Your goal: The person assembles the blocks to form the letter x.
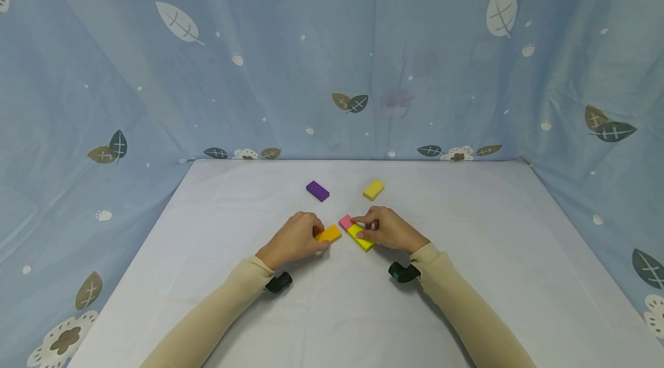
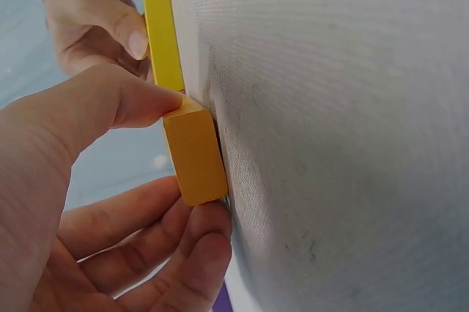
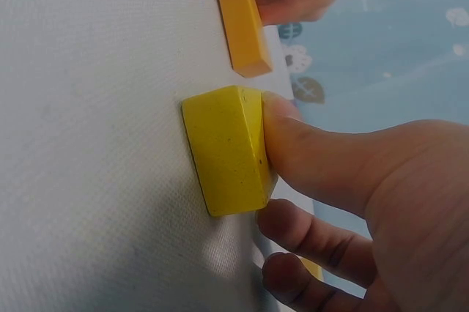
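Near the middle of the white table, my left hand (image 1: 298,237) pinches an orange block (image 1: 329,234) between thumb and fingers. In the left wrist view, the thumb lies on one side of the orange block (image 2: 196,157) and the fingertips on the other. To its right, my right hand (image 1: 389,228) holds a bright yellow block (image 1: 360,236), its index finger reaching toward a pink block (image 1: 346,222) at the far end. The right wrist view has the thumb against the yellow block (image 3: 226,152). A narrow gap separates the orange block from the yellow and pink pair.
Farther back on the white table (image 1: 249,195) lie a purple block (image 1: 317,191) on the left and a paler yellow block (image 1: 373,189) on the right. A blue leaf-patterned cloth (image 1: 290,68) stands around the back and sides. A dark wrist camera (image 1: 403,272) sits below the right wrist.
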Action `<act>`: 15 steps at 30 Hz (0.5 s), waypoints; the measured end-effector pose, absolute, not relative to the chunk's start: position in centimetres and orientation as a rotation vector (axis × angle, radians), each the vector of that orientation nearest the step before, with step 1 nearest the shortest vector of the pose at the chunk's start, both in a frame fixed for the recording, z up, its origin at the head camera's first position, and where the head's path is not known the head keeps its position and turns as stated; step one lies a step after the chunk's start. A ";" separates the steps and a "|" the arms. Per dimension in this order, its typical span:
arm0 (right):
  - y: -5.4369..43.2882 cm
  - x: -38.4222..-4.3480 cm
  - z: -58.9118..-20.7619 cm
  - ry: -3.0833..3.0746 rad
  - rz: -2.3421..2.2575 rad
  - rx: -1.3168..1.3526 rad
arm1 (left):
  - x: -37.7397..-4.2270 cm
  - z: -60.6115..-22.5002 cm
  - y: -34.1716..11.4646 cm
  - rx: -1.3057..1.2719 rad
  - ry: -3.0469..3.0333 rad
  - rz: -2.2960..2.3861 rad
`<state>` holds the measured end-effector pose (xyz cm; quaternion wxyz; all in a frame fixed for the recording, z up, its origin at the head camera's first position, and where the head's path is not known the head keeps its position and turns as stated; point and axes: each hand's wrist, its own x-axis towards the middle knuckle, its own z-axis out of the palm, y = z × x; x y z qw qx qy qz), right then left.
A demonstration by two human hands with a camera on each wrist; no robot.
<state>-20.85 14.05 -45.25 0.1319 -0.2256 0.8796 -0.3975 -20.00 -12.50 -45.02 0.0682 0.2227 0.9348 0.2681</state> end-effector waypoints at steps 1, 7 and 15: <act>14.1 -20.9 -45.3 2.555 -1.150 -0.659 | -20.0 -45.0 -12.5 0.669 2.817 0.808; 14.0 -20.8 -45.2 2.565 -1.119 -0.635 | -20.1 -44.9 -12.2 0.676 2.821 0.809; 14.0 -20.9 -45.2 2.546 -1.152 -0.669 | -20.1 -44.9 -12.0 0.691 2.819 0.816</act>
